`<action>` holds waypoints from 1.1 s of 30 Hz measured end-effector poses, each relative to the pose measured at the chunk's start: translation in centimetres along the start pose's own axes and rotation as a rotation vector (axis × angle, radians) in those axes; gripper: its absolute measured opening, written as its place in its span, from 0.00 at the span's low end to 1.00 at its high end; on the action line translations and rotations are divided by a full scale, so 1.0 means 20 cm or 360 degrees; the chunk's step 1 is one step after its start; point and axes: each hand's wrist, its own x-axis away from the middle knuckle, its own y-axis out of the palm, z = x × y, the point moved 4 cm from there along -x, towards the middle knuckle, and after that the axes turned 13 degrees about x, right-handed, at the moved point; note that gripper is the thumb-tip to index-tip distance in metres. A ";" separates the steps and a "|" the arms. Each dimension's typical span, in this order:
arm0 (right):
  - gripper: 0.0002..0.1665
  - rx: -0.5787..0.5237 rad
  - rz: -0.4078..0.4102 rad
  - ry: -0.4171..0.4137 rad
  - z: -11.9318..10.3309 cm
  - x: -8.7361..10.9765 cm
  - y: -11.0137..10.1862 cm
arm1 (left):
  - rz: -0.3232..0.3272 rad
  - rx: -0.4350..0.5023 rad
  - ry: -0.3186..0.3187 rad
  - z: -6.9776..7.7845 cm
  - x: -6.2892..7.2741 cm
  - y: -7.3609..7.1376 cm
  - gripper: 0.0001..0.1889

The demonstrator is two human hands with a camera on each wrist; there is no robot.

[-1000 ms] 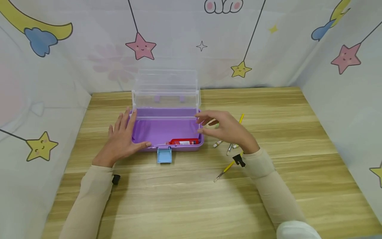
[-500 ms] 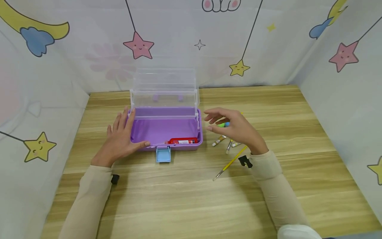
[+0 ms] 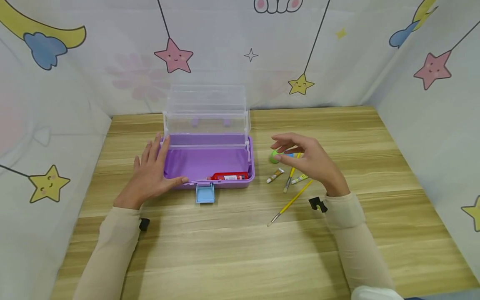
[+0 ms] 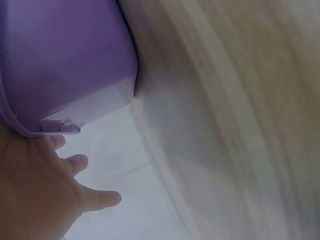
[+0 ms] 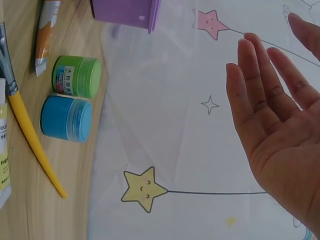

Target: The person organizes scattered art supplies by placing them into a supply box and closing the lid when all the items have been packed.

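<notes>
A purple box [image 3: 252, 166] with its clear lid [image 3: 208, 98] raised stands on the table. Inside, along the front wall, lies a red bottle [image 3: 229, 176]. My left hand [image 3: 151, 177] rests against the box's left end, fingers spread along the side and thumb on the front rim. My right hand [image 3: 309, 160] hovers above the art supplies, fingers loosely bent and holding nothing. Below it are a green paint jar [image 5: 77, 76], a blue paint jar [image 5: 66, 118], a brown paint tube [image 3: 275, 175], a yellow paint tube [image 3: 299, 178] and a yellow-handled paintbrush [image 5: 37, 142].
Another yellow paintbrush [image 3: 289, 203] lies nearer the front of the wooden table [image 3: 232, 254]. A blue latch [image 3: 205, 194] hangs open at the box's front. White cloth walls [image 3: 221, 46] with stars enclose the table at the back and sides.
My right hand has moved right, from the box's right rim to above the jars and brushes. The left hand has stayed on the box.
</notes>
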 end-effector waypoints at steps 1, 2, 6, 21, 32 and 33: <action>0.27 0.0008 0.0007 0.0001 0.01 0.01 0.00 | 0.0001 -0.0002 0.0003 0.00 0.00 0.00 0.69; 0.27 0.0012 0.0012 0.0002 0.01 0.01 0.00 | 0.0002 -0.0003 0.0004 0.00 0.00 0.00 0.69; 0.26 0.0007 0.0014 0.0027 0.03 0.04 0.00 | -0.0005 -0.0004 0.0003 0.00 0.00 0.00 0.69; 0.26 0.0032 -0.0004 0.0100 0.11 0.13 0.00 | -0.0014 0.0008 -0.0002 0.00 -0.01 0.01 0.69; 0.25 0.0038 0.0008 0.0130 0.19 0.22 0.00 | -0.0011 0.0023 0.0011 -0.01 0.00 0.00 0.69; 0.25 0.0044 0.0001 0.0131 0.19 0.23 0.00 | -0.0008 0.0023 0.0014 0.00 0.00 0.00 0.69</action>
